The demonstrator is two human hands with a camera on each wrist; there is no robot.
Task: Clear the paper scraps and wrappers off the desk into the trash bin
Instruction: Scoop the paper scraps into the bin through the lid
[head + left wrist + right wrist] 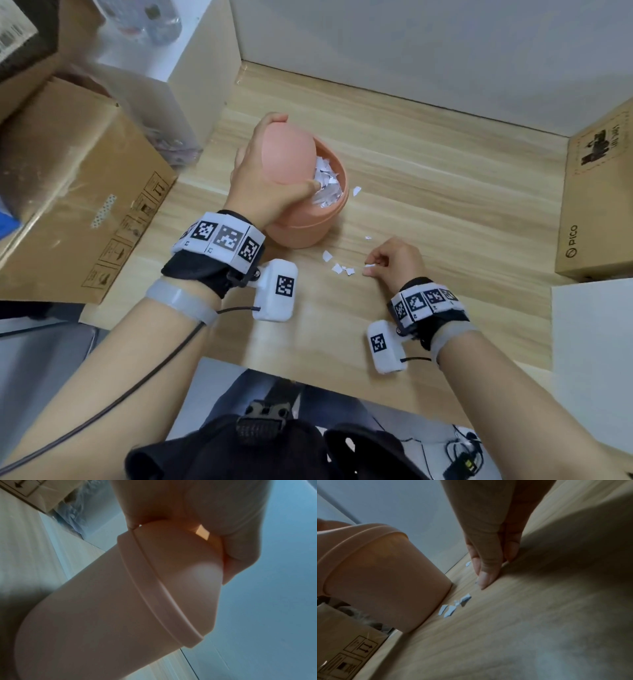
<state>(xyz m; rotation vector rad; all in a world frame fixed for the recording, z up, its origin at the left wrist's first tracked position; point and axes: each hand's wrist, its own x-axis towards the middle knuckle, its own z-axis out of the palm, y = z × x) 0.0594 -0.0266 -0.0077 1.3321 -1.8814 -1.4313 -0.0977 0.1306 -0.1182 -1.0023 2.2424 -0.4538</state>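
A pink trash bin stands mid-desk, filled with white paper scraps. My left hand grips its tilted swing lid, thumb at the opening. In the left wrist view the lid sits under my left hand, above the bin body. My right hand pinches a tiny white scrap at the desk surface, in front of and right of the bin. Loose scraps lie just left of it, another beside the bin. The right wrist view shows the fingertips on the desk near scraps and the bin.
A large cardboard box lies at the left, with a white cabinet and a plastic bag behind it. A brown PICO box stands at the right edge, a white panel in front of it. Walls close the back.
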